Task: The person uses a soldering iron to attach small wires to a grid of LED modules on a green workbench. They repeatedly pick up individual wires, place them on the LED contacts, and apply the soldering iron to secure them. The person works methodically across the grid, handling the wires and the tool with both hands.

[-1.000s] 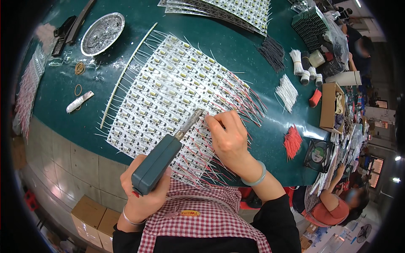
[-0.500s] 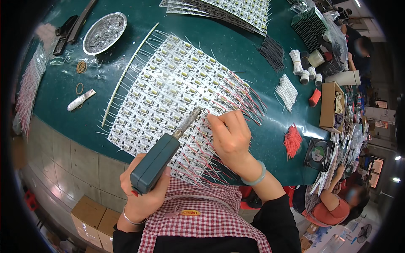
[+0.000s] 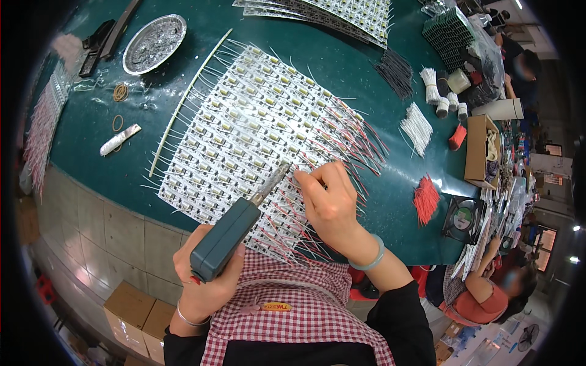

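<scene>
My left hand [image 3: 204,293] is wrapped round the dark green body of a soldering gun [image 3: 224,238]. Its metal tip reaches up and right, onto a sheet of white circuit boards [image 3: 238,134] with rows of yellow chips. Right beside that tip, my right hand [image 3: 332,204] is closed in a pinch, thumb and forefinger on what looks like a thin wire, mostly hidden by the fingers. Red and white wires [image 3: 351,134] stick out along the right side of the sheet. White wires line its left side, next to a long pale strip [image 3: 189,104].
A metal dish of scraps [image 3: 154,46] stands at the far left, near rubber bands [image 3: 121,93]. Bundles of black wires [image 3: 395,73], white wires [image 3: 417,129] and red wires [image 3: 426,200] lie at right, by a small fan [image 3: 463,219] and cardboard box [image 3: 482,151]. Two people sit at right.
My right hand's pinch and the soldering tip have shifted slightly nearer to me over the sheet. The whole view has moved a little. Both grips stay the same.
</scene>
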The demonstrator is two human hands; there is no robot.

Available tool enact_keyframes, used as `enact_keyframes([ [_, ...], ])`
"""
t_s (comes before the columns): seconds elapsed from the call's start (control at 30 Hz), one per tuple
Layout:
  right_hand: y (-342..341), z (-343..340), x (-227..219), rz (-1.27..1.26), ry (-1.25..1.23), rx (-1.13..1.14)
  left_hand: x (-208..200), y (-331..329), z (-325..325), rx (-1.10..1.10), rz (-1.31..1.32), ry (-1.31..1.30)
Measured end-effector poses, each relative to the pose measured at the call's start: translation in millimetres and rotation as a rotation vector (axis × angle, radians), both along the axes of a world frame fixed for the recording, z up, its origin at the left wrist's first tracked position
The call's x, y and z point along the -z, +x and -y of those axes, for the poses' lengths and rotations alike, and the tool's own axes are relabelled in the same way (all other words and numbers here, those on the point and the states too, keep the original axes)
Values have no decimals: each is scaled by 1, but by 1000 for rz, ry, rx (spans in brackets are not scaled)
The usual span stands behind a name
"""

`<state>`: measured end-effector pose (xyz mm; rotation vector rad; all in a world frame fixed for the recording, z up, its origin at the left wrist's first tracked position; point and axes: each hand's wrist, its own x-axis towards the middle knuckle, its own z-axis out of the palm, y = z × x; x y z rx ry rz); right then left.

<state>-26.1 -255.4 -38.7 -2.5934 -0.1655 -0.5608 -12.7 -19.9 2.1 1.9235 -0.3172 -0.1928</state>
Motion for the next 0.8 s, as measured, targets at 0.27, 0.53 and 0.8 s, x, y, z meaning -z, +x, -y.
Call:
enact_keyframes([
  [0.27,-1,0,0,-1,-19,5,3,-3,1,-40,-89,-49],
  [0.53,-1,0,2,10,-57,-6,1,-4,1,-45,-98,-21],
  [0.8,0,-2,4,24,-70,4,-2,-4,-1,-5,-2,21],
])
